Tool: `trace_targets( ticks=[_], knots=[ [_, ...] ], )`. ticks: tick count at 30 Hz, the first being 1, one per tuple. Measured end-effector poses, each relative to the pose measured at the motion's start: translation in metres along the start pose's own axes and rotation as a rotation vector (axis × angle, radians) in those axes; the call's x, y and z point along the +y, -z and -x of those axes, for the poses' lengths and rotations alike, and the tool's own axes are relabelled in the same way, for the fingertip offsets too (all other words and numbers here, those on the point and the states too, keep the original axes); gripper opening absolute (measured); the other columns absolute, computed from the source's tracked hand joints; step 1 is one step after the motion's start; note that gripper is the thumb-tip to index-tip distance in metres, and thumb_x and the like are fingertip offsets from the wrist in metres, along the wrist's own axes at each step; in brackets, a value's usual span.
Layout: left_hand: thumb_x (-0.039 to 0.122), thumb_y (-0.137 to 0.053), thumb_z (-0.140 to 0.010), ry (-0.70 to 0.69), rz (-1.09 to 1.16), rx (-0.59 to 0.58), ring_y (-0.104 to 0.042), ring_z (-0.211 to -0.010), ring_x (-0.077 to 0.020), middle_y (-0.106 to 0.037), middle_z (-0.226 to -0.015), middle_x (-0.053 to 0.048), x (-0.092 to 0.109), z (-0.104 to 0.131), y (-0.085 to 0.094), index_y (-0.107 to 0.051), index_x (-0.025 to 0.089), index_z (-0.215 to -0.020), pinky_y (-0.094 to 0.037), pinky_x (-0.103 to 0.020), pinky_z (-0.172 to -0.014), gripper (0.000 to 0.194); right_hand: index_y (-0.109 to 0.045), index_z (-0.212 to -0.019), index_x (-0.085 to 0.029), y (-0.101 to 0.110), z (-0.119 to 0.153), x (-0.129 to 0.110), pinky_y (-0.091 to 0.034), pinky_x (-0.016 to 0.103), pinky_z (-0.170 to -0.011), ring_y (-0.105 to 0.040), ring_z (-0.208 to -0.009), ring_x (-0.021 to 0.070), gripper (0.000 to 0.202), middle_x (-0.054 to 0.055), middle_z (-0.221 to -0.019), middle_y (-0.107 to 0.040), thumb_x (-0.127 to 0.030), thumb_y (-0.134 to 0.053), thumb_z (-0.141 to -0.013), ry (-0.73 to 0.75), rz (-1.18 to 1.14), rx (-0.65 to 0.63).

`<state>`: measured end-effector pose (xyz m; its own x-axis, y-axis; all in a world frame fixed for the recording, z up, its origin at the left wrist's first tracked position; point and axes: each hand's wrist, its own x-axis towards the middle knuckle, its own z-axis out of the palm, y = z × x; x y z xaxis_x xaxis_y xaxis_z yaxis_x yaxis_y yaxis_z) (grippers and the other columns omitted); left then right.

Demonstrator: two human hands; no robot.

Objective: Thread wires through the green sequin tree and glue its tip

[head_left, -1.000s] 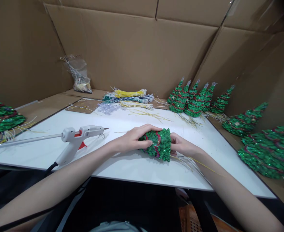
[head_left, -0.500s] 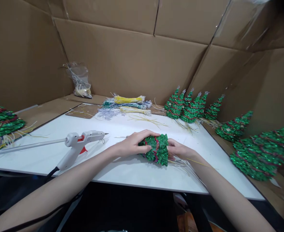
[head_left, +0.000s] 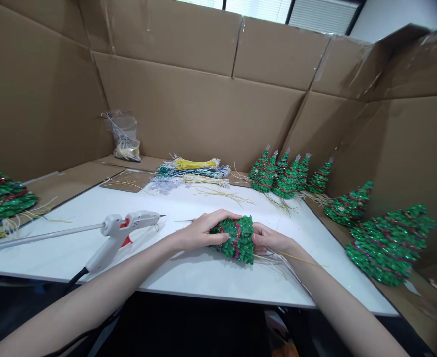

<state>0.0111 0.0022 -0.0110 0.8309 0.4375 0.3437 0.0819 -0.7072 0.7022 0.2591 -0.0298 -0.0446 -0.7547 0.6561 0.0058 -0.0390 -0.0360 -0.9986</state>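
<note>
A small green glittery Christmas tree [head_left: 238, 238] with red garland lies on its side over the white board, its base facing right. My left hand [head_left: 207, 230] is wrapped over its narrower end, thumb on the near side, hiding the tip. At the open base is my right hand [head_left: 272, 238], fingers curled and partly hidden at the rim; what they pinch cannot be made out. Thin white and yellow wires [head_left: 278, 263] trail from the base under my right wrist. A white glue gun [head_left: 119, 233] with a red trigger stands left of my left hand.
Several finished-looking trees [head_left: 285, 176] stand at the back right, with larger ones [head_left: 391, 243] along the right edge. Another tree [head_left: 4, 196] is at far left. Wire bundles [head_left: 198, 168] and a plastic bag [head_left: 125, 136] lie before cardboard walls [head_left: 188, 109].
The camera view has tilted up, so a window shows above the cardboard. Both hands keep their places on the tree, with little visible movement.
</note>
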Motion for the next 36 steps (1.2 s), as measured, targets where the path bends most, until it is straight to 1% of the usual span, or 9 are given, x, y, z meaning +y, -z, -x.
trace_targets(
  ticks=[4, 7, 13, 17, 23, 29, 36],
  knots=[
    [0.036, -0.056, -0.091, -0.01, 0.063, -0.027, -0.051, -0.123, -0.0255, -0.055, -0.134, -0.007, -0.0001, -0.0001, 0.0029, -0.048, 0.024, -0.137, -0.039, -0.036, -0.104, 0.048, -0.047, -0.073, -0.015, -0.0013, -0.0002, -0.0022, -0.02, 0.019, -0.036, -0.028, -0.038, 0.0028, 0.047, -0.011, -0.051, -0.034, -0.056, -0.068, -0.08, 0.004, 0.006, 0.001],
    [0.037, -0.056, -0.091, 0.011, 0.099, -0.049, -0.049, -0.125, -0.0265, -0.054, -0.136, -0.008, 0.0002, -0.0002, 0.0049, -0.047, 0.024, -0.138, -0.039, -0.039, -0.106, 0.05, -0.047, -0.073, -0.015, -0.0008, -0.0001, -0.0018, -0.02, 0.019, -0.036, -0.029, -0.038, 0.0028, 0.048, -0.011, -0.05, -0.034, -0.058, -0.068, -0.08, -0.001, 0.015, 0.007],
    [0.034, -0.056, -0.092, 0.026, 0.132, -0.08, -0.047, -0.128, -0.0256, -0.052, -0.138, -0.007, 0.0014, -0.0004, 0.0074, -0.046, 0.024, -0.14, -0.035, -0.039, -0.109, 0.05, -0.047, -0.073, -0.015, 0.0002, 0.0001, -0.0011, -0.019, 0.018, -0.036, -0.029, -0.038, 0.0026, 0.051, -0.01, -0.051, -0.035, -0.061, -0.068, -0.078, -0.015, 0.045, 0.017],
    [0.035, -0.056, -0.092, 0.02, 0.133, -0.078, -0.047, -0.128, -0.0258, -0.053, -0.138, -0.007, 0.0019, -0.0004, 0.0079, -0.046, 0.024, -0.14, -0.035, -0.039, -0.11, 0.05, -0.048, -0.074, -0.015, -0.0015, -0.0004, -0.0038, -0.019, 0.018, -0.036, -0.029, -0.039, 0.0025, 0.05, -0.01, -0.053, -0.036, -0.06, -0.068, -0.078, -0.017, 0.045, 0.014],
    [0.037, -0.056, -0.091, 0.01, 0.101, -0.069, -0.048, -0.127, -0.027, -0.053, -0.139, -0.007, 0.0007, 0.0002, 0.0069, -0.046, 0.026, -0.141, -0.037, -0.041, -0.108, 0.052, -0.046, -0.072, -0.015, -0.0037, -0.0006, -0.0066, -0.019, 0.018, -0.036, -0.029, -0.038, 0.0022, 0.053, -0.011, -0.051, -0.034, -0.063, -0.069, -0.075, -0.023, 0.051, 0.029],
    [0.037, -0.057, -0.091, 0.001, 0.083, -0.059, -0.049, -0.125, -0.026, -0.054, -0.137, -0.007, 0.0009, 0.0004, 0.0064, -0.047, 0.025, -0.14, -0.038, -0.039, -0.107, 0.051, -0.045, -0.069, -0.016, -0.0055, -0.0013, -0.0083, -0.018, 0.018, -0.035, -0.028, -0.037, 0.0024, 0.052, -0.011, -0.048, -0.034, -0.062, -0.067, -0.077, 0.0, 0.053, 0.001],
    [0.038, -0.057, -0.091, -0.008, 0.063, -0.038, -0.051, -0.124, -0.0267, -0.055, -0.136, -0.008, 0.0002, -0.0001, 0.005, -0.048, 0.024, -0.138, -0.039, -0.039, -0.106, 0.05, -0.045, -0.069, -0.016, -0.0049, -0.0006, -0.0078, -0.019, 0.018, -0.035, -0.029, -0.038, 0.0023, 0.054, -0.011, -0.049, -0.034, -0.064, -0.069, -0.074, -0.028, 0.062, 0.033]
  ],
)
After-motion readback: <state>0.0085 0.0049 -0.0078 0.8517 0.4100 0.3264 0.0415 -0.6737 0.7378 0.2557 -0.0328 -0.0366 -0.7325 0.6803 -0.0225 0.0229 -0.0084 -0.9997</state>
